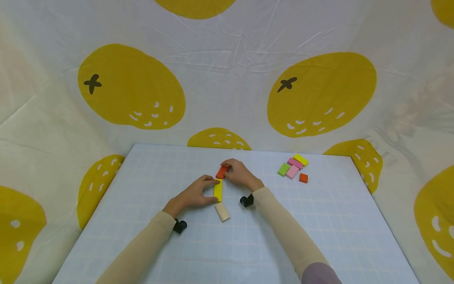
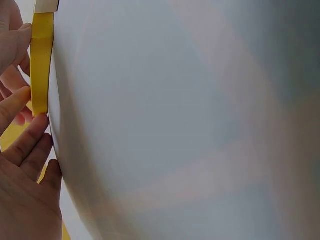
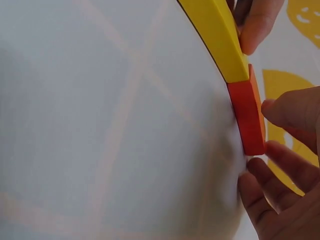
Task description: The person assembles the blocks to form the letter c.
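In the head view, a yellow block (image 1: 218, 191) lies lengthwise on the table, and my left hand (image 1: 194, 193) holds it between thumb and forefinger at its two ends. My right hand (image 1: 240, 173) grips a red block (image 1: 222, 172) with thumb and fingers. In the right wrist view, the red block (image 3: 246, 117) meets the end of the yellow block (image 3: 217, 40). A bare wooden block (image 1: 222, 212) lies at the near end of the yellow one, slightly turned. The left wrist view shows the yellow block (image 2: 41, 65) beside my left fingers; the red block is hidden there.
To the right, a small group holds a green block (image 1: 283, 169), two pink blocks (image 1: 292, 172) and a yellow block (image 1: 300, 159). Just in front of them is a small orange block (image 1: 303, 178). A fruit-print cloth (image 1: 227, 90) hangs behind the table (image 1: 319, 228).
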The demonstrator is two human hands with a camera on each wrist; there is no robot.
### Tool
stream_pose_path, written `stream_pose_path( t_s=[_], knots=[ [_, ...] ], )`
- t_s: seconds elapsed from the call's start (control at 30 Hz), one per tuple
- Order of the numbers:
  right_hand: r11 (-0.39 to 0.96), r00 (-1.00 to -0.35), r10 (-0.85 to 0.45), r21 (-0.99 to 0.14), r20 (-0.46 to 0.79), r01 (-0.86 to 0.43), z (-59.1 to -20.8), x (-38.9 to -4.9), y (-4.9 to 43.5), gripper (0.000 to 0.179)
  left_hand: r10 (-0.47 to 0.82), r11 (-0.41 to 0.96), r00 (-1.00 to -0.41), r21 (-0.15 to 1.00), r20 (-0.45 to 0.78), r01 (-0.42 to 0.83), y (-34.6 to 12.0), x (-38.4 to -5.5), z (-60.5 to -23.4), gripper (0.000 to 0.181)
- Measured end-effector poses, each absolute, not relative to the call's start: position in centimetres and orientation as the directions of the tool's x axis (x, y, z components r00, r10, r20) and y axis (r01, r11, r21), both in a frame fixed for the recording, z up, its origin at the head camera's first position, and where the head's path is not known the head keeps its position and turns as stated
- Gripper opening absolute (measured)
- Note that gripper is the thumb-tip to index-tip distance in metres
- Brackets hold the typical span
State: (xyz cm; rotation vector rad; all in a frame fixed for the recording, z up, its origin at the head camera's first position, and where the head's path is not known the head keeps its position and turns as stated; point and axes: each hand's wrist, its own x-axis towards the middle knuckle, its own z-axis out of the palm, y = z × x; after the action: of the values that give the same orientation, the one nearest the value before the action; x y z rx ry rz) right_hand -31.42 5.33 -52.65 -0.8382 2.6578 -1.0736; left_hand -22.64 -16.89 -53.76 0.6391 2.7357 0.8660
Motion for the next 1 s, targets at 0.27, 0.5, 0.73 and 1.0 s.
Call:
stream_pose_path(
  t_s=[0.27, 0.5, 0.73, 1.0],
  knots=[
    [0.637, -0.871, -0.492, -0.685, -0.006, -0.355, -51.8, -31.7, 7.7, 0.041, 0.439, 0.754, -0.894, 0.580, -0.095, 0.309, -16.9, -22.5, -53.5, 0.065],
    [0.695, -0.907, -0.421, -0.649, -0.017, -0.310, -51.2, -32.7, 12.0, 0.046, 0.446, 0.753, -0.891, 0.574, -0.086, 0.321, -16.9, -22.4, -53.3, 0.066],
    [0.744, -0.951, -0.306, -0.637, -0.052, -0.204, -50.7, -32.5, 17.8, 0.049, 0.445, 0.752, -0.891, 0.578, -0.090, 0.317, -16.7, -22.3, -53.5, 0.066],
    [0.758, -0.974, -0.226, -0.625, 0.022, -0.190, -51.3, -31.8, 22.0, 0.049, 0.430, 0.760, -0.897, 0.577, -0.100, 0.300, -16.6, -22.2, -53.4, 0.067]
  ],
)
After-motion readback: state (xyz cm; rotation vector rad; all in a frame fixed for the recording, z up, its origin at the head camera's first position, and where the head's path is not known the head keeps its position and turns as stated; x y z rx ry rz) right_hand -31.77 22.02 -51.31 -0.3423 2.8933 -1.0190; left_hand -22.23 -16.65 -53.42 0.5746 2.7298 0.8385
